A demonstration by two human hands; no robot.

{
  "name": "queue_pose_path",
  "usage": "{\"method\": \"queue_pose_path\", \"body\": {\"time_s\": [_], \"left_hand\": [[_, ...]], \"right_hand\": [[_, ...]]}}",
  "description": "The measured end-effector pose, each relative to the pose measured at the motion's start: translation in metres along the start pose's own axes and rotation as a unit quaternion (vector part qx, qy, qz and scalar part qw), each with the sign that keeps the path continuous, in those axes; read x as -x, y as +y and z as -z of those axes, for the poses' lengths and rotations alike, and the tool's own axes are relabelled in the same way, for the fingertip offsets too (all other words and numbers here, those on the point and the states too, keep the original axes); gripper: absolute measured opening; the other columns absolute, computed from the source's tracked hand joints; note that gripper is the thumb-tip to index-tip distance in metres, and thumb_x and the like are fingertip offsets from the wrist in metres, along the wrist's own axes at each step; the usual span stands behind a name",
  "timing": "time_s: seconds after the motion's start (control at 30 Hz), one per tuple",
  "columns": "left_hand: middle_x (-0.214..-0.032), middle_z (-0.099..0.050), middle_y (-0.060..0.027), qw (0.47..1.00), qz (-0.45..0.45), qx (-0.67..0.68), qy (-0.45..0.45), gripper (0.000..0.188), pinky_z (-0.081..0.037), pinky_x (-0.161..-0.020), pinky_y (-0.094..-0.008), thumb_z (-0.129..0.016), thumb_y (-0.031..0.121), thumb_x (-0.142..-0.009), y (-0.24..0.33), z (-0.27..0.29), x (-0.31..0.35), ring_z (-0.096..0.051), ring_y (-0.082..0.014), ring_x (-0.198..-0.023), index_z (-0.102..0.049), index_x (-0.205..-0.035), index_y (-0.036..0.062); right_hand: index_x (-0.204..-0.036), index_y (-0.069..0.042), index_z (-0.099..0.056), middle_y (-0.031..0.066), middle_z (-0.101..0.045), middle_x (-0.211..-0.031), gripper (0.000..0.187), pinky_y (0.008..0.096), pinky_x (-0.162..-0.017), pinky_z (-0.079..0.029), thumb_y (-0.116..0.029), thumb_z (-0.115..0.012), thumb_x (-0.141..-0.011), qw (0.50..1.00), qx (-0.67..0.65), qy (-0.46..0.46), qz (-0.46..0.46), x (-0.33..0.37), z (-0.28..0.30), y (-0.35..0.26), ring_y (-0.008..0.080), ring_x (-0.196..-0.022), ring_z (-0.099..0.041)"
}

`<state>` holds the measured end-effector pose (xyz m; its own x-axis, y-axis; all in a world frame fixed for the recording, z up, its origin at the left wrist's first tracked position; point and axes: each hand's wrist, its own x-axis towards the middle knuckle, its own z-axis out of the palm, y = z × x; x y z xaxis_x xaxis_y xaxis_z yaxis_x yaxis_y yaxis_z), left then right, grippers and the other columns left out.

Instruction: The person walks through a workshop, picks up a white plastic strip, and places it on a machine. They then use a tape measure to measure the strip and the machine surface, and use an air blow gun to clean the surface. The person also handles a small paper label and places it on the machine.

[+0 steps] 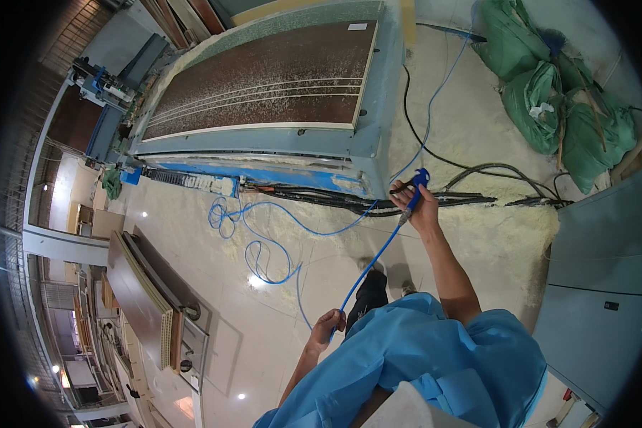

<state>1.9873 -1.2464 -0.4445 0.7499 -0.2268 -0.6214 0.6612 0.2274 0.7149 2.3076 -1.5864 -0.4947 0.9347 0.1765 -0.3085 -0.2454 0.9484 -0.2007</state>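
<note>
A blue air blow gun is gripped in my right hand, raised in front of the machine's right corner. From the gun's lower end a blue air hose runs down to my left hand, whose fingers are closed round it near my body. Beyond my left hand the hose lies in loose loops over the floor. Ahead, a brown panel with light grooves, strewn with pale chips and dust, lies on the bed of a blue-grey machine.
Black cables run along the machine's foot, across the dusty floor. Green sacks lie far right, beside a grey cabinet. At the left, stacked panels rest on a wheeled cart.
</note>
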Motion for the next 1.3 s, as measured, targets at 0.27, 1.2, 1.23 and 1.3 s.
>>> {"method": "queue_pose_path", "body": {"time_s": [0.27, 1.2, 1.23, 1.3], "left_hand": [[-0.086, -0.068, -0.0015, 0.988, 0.012, -0.155, 0.002, 0.039, -0.05, -0.081, -0.0283, -0.059, 0.04, -0.108, 0.08, 0.077, -0.063, -0.062, -0.0118, -0.082, -0.072, -0.101, 0.004], [-0.091, -0.076, -0.0107, 0.857, 0.054, -0.478, 0.184, 0.029, -0.055, -0.074, -0.0407, -0.079, 0.035, -0.091, 0.278, 0.186, -0.206, -0.073, -0.0274, -0.084, -0.074, -0.106, 0.0101], [-0.093, -0.076, -0.0116, 0.857, 0.057, -0.468, 0.21, 0.03, -0.055, -0.075, -0.0417, -0.078, 0.036, -0.092, 0.274, 0.191, -0.201, -0.073, -0.0289, -0.086, -0.074, -0.106, 0.0104], [-0.098, -0.077, -0.0133, 0.854, 0.076, -0.456, 0.24, 0.031, -0.056, -0.077, -0.0437, -0.076, 0.038, -0.093, 0.266, 0.199, -0.196, -0.074, -0.032, -0.09, -0.074, -0.108, 0.0109]], "right_hand": [[-0.114, -0.007, -0.05, 0.0078, -0.063, -0.077, 0.047, 0.0373, -0.051, -0.055, -0.054, -0.054, -0.107, 0.852, 0.498, 0.152, -0.06, -0.105, -0.046, 0.055, 0.02, -0.059, -0.063], [-0.101, -0.014, -0.048, 0.0024, -0.056, -0.065, 0.042, 0.0305, -0.046, -0.043, -0.054, -0.058, -0.105, 0.875, 0.45, 0.125, -0.127, -0.41, -0.152, -0.009, 0.0136, -0.051, -0.054], [-0.102, -0.014, -0.048, 0.0028, -0.056, -0.067, 0.043, 0.0312, -0.047, -0.044, -0.055, -0.057, -0.105, 0.897, 0.394, 0.175, -0.1, -0.43, -0.156, -0.001, 0.0141, -0.052, -0.054], [-0.105, -0.013, -0.048, 0.0032, -0.056, -0.069, 0.042, 0.0322, -0.05, -0.047, -0.054, -0.057, -0.106, 0.914, 0.361, 0.133, -0.129, -0.462, -0.163, 0.021, 0.0153, -0.055, -0.055]]}}
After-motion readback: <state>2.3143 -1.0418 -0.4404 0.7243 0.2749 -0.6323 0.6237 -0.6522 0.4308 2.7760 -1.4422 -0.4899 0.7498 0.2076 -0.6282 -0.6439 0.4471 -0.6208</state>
